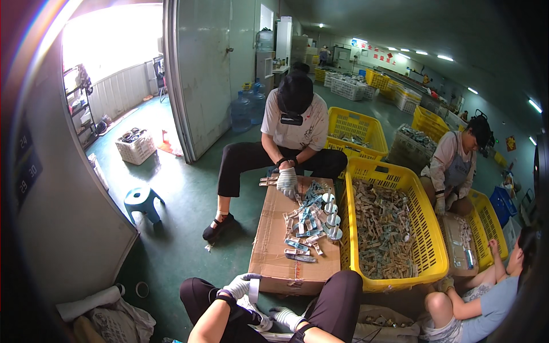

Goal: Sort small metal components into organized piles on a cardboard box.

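Observation:
My left hand [239, 285], in a striped knit glove, is closed around a white roll-shaped thing [254, 290] just off the near left corner of a cardboard box [271, 251]. My right hand [287, 318], gloved likewise, is low between my knees beside a pale shoe [263, 321]; its fingers look extended, and I see nothing in them. On the box top lies a heap of pale blue and beige clothespin-like clips [306, 226], beside several white discs [333, 220]. Across the box, a co-worker's gloved hand [287, 182] reaches into the heap.
A yellow crate [426, 251] full of clips stands right of the box, with another yellow crate [357, 126] behind. Two more people sit at the right around a smaller cardboard box [457, 243]. Floor items include a blue stool [143, 204] and white sacks [117, 320].

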The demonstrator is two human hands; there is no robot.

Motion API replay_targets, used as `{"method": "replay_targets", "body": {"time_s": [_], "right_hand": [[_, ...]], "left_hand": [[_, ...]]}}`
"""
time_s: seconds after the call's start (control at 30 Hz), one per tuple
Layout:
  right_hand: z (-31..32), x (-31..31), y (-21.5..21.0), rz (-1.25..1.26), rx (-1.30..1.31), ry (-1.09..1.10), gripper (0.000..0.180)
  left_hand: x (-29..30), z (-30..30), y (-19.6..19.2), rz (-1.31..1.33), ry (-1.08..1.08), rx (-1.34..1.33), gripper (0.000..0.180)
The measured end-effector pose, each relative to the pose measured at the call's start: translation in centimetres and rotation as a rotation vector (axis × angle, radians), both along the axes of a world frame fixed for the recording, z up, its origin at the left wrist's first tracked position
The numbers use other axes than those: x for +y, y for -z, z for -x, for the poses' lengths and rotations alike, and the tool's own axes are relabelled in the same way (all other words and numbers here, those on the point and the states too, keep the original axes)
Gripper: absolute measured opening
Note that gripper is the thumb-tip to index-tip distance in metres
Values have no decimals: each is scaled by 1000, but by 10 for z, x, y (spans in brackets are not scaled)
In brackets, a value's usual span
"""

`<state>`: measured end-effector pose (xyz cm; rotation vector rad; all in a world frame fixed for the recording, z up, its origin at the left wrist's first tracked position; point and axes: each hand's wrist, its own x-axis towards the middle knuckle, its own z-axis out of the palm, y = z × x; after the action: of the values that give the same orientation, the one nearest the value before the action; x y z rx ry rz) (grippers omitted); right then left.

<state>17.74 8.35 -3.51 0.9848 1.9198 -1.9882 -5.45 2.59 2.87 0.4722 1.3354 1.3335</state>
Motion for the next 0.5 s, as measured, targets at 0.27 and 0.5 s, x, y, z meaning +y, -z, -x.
{"method": "replay_targets", "body": {"time_s": [0.27,0.5], "right_hand": [[2,0,-15,32,-25,-10,36],[7,1,-9,-63,-34,-17,36]], "left_hand": [[-1,2,5,-11,-19,3,28],[3,0,-4,7,-3,47,29]]}}
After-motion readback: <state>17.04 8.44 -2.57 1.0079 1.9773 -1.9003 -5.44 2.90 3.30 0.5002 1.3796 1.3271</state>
